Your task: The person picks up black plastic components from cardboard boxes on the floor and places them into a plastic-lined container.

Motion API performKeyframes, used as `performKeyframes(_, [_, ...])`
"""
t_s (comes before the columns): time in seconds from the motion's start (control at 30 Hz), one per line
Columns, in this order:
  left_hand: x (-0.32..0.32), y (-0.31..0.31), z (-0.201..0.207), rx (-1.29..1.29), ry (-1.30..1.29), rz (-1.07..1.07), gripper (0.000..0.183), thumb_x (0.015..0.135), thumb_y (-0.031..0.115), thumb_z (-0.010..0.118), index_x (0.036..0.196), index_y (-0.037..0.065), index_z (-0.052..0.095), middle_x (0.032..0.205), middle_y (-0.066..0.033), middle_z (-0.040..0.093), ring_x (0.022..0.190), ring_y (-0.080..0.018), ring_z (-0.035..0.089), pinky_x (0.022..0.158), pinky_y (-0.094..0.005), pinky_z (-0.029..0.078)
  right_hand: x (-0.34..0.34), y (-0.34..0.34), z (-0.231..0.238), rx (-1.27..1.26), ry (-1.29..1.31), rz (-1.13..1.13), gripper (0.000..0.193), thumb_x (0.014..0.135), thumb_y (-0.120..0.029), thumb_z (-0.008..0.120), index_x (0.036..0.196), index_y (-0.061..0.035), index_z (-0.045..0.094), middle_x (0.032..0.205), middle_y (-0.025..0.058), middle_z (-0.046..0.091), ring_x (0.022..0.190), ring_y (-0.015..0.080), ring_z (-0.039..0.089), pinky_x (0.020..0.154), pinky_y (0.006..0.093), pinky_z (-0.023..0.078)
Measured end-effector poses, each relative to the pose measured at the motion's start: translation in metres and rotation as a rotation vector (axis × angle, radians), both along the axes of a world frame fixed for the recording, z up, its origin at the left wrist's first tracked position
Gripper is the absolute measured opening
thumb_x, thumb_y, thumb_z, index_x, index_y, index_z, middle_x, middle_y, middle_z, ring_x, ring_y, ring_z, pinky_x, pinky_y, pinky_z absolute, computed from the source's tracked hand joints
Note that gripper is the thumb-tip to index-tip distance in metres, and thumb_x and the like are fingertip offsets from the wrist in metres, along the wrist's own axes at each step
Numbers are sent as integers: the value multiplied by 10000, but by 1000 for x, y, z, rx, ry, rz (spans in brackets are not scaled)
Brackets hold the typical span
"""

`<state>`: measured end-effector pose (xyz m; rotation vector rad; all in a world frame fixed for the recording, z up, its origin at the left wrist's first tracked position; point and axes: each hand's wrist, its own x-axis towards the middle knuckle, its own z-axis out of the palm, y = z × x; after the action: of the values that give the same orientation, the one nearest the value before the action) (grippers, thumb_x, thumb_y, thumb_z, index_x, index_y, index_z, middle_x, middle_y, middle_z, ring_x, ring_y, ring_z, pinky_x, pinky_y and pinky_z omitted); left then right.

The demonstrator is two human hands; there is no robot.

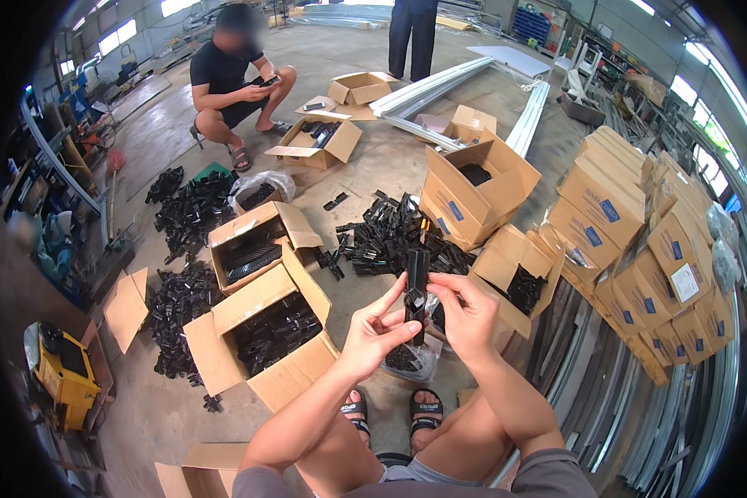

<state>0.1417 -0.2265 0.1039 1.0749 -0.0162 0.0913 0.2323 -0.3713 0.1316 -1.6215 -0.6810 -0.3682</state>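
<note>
Held upright in front of me is a long black plastic part (417, 270), glossy and roughly rectangular. My left hand (379, 330) pinches it low down with thumb and fingers. My right hand (466, 309) grips its right side with the fingertips, so some of its surface is covered. Just beyond lies a heap of similar black parts (390, 236) on the floor. Beneath my hands sits a clear plastic bag (417, 365) of small black pieces. An open carton (286, 378) full of black parts stands left of my left hand.
Another open carton (266, 217) and a black pile (183, 319) lie left. Right are open cartons (465, 207), stacked closed boxes (593, 216) and long metal profiles (622, 415). A seated co-worker (232, 83) holds a dark part; another person (412, 37) stands behind. A yellow machine (62, 378) is far left.
</note>
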Motion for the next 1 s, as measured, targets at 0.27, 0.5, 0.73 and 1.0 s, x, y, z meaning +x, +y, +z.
performKeyframes(0.27, [-2, -1, -3, -66, 56, 45, 806, 894, -90, 638, 1577, 145, 280, 1148, -140, 707, 1050, -229, 695, 950, -382, 560, -5, -2, 4, -69, -115, 43, 191, 871, 78, 662, 1042, 20, 723, 1005, 171, 730, 848, 253, 735, 730, 319, 596])
performKeyframes(0.5, [8, -12, -8, -57, 46, 2, 802, 893, -88, 636, 1574, 149, 286, 1157, -155, 708, 1045, -235, 700, 948, -392, 561, 6, -16, 1, -71, -89, 15, 176, 879, 76, 659, 1032, 19, 723, 955, 155, 724, 840, 240, 731, 724, 312, 594])
performKeyframes(0.73, [4, -13, 1, -13, 64, 24, 800, 900, -115, 636, 1579, 109, 278, 1113, -78, 701, 1020, -109, 630, 922, -267, 512, 5, -8, -7, -93, -35, -73, 96, 882, -54, 715, 959, 3, 705, 857, 158, 701, 735, 300, 694, 636, 365, 529])
performKeyframes(1.0, [4, -9, -3, -15, 16, -13, 784, 921, -72, 647, 1581, 131, 276, 1192, -112, 702, 1042, -92, 632, 924, -257, 510, 2, -18, 7, -311, -161, 23, 96, 942, -82, 617, 989, -1, 602, 884, 164, 627, 805, 364, 636, 687, 431, 507])
